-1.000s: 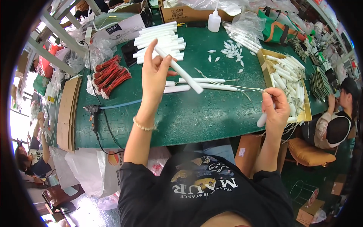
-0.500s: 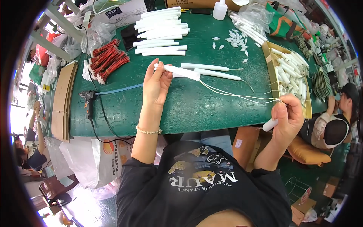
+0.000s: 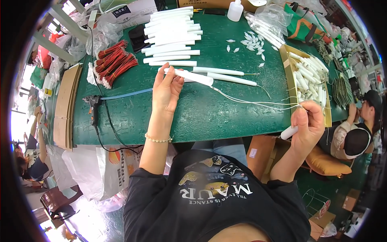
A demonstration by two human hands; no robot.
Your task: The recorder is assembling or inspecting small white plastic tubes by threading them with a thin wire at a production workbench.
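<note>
My left hand (image 3: 166, 90) is closed on the narrow end of a white tapered tube (image 3: 197, 77), pinched between thumb and fingers. From the tube's wide end two thin white wires (image 3: 254, 101) run right to my right hand (image 3: 308, 127), which pinches their far end. A short white cylinder (image 3: 289, 132) juts out from under the curled fingers of that hand; its other end is hidden. Behind the held tube, two more white tubes, one farther (image 3: 217, 71) and one nearer (image 3: 231, 79), lie on the green table (image 3: 193, 125) with wires at their right ends.
Several white tubes (image 3: 171, 53) lie in a row at the back. Red wire bundles (image 3: 115, 64) and a glue gun (image 3: 93, 109) are on the left. Flame-shaped white pieces (image 3: 252, 41), a squeeze bottle (image 3: 234, 11) and a box of white parts (image 3: 288, 72) are right. A co-worker (image 3: 354, 133) sits far right.
The nearest tubes of the back row have rolled toward me, one stopping just beyond my left hand. Both hands and the stretched wires have hardly moved.
</note>
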